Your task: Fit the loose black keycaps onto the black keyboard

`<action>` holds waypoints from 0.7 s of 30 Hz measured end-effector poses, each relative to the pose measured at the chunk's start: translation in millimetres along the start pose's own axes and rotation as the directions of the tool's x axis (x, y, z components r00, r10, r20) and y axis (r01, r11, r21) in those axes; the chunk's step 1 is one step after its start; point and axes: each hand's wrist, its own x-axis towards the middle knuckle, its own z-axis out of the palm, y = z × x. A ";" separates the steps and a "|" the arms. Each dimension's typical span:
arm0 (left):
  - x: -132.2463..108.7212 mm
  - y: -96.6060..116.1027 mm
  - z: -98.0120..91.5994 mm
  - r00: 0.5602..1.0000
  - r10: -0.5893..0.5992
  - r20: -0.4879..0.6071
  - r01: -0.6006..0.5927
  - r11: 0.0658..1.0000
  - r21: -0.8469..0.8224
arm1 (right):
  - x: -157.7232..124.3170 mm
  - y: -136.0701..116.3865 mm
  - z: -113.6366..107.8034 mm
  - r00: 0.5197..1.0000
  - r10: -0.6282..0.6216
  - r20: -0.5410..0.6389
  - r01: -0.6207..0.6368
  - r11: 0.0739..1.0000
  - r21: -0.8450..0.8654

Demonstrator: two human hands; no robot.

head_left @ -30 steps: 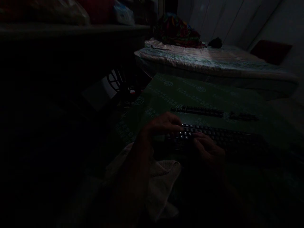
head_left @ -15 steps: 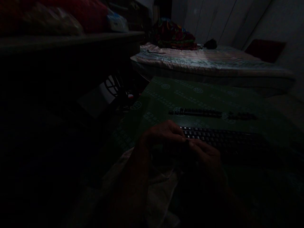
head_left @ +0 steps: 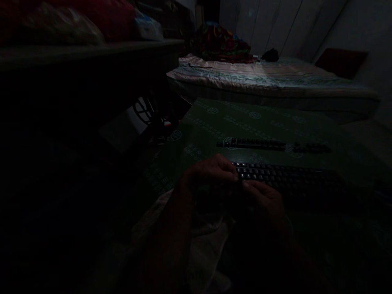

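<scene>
The scene is very dark. A black keyboard (head_left: 288,177) lies on a green printed sheet (head_left: 254,126). My left hand (head_left: 211,171) and my right hand (head_left: 263,198) meet just in front of the keyboard's left end, fingertips pinched together around something small and dark that I cannot make out. A pale cloth (head_left: 199,241) lies under my left forearm. A row of dark keycaps (head_left: 254,143) sits on the sheet beyond the keyboard.
A mattress (head_left: 269,79) with a patterned cover lies beyond the sheet, with a colourful bundle (head_left: 223,43) and a dark red cushion (head_left: 341,62) on it. A dark shelf (head_left: 92,47) with bags stands at left. A pale object (head_left: 137,118) lies below it.
Both hands have lifted off the keyboard's keys and drawn together in front of it, fingertips now pinched. The view shifted slightly.
</scene>
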 end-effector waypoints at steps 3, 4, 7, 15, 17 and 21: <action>-0.2 0.2 1.0 1.000 0.015 -0.013 -0.015 1.000 -0.020 | 0.2 0.4 0.0 1.000 0.001 0.002 -0.001 1.000 0.014; -0.2 0.3 1.3 1.000 0.021 -0.020 -0.021 0.999 -0.025 | 0.2 0.6 -0.3 1.000 0.003 -0.005 -0.003 1.000 0.019; 0.2 0.7 1.6 0.999 0.029 -0.014 -0.030 0.999 -0.043 | 0.1 1.8 -2.3 1.000 -0.001 -0.013 0.001 1.000 0.028; -0.1 1.8 2.2 0.999 0.046 0.008 -0.045 0.996 -0.080 | -1.0 7.7 -5.9 0.995 -0.082 0.053 0.079 0.995 0.066; -0.9 2.8 2.5 0.998 0.051 0.025 -0.048 0.994 -0.096 | -2.1 7.9 -6.3 0.994 -0.094 0.062 0.090 0.993 0.071; -2.7 4.9 2.0 0.993 0.085 0.084 -0.070 0.984 -0.161 | -0.6 7.9 -9.2 0.985 -0.159 0.070 0.157 0.987 0.033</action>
